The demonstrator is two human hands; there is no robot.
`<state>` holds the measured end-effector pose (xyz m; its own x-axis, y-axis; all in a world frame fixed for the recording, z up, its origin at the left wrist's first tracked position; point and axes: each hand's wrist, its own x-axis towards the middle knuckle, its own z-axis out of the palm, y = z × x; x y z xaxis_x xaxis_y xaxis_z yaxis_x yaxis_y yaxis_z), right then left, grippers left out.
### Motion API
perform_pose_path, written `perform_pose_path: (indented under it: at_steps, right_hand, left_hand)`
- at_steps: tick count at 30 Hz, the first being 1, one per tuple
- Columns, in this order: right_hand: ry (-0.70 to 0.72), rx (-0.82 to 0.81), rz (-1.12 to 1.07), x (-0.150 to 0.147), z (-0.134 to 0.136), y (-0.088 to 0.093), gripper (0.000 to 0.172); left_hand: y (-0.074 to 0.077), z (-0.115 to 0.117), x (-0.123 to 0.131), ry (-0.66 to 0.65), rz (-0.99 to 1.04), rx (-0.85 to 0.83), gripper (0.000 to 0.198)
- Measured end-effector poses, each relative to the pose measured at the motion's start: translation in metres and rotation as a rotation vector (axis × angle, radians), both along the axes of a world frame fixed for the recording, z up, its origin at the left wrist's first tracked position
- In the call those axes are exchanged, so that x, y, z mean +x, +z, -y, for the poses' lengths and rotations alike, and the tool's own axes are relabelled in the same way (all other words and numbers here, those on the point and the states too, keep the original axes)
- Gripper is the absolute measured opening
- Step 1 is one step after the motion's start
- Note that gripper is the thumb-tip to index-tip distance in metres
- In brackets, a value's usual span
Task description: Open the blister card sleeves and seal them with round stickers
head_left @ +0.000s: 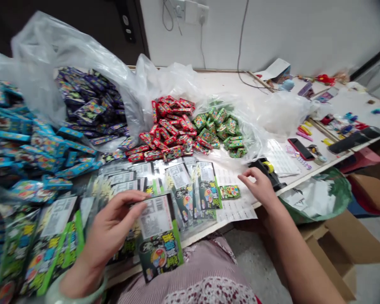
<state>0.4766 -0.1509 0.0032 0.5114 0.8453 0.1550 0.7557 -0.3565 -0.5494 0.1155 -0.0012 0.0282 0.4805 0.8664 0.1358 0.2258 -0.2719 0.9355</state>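
The left hand (112,223) is pinching a green-and-black card packet (158,238), apparently by its upper edge, over overlapping packets (180,190), while the right hand (259,185) is hovering, fingers loosely spread, near a small green box (230,192).

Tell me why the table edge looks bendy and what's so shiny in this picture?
In the head view, the wide lens curves the table edge; white glare shines on the plastic bag; the blue packets at far left look slightly soft.

White wall (291,33) above cluttered workbench (285,80)
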Motion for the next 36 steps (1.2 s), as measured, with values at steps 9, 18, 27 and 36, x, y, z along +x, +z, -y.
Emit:
perform_pose_path:
  at_steps: [9,18,27,36]
  right_hand:
    - [0.932,-0.012,-0.455,-0.144,-0.101,0.097,0.009]
    - [1.062,-0.193,-0.293,-0.165,-0.135,0.092,0.014]
    - [1.063,-0.191,-0.289,-0.164,-0.136,0.091,0.017]
    - [0.918,-0.231,-0.473,-0.166,-0.141,0.075,0.009]
  left_hand:
    - [0.002,0.012,0.006,-0.115,0.104,0.037,0.006]
    - [0.0,0.012,0.0,-0.118,0.146,-0.015,0.008]
    - [0.0,0.014,0.002,-0.135,0.152,0.017,0.013]
    - [-0.005,0.014,0.006,-0.001,0.101,0.064,0.017]
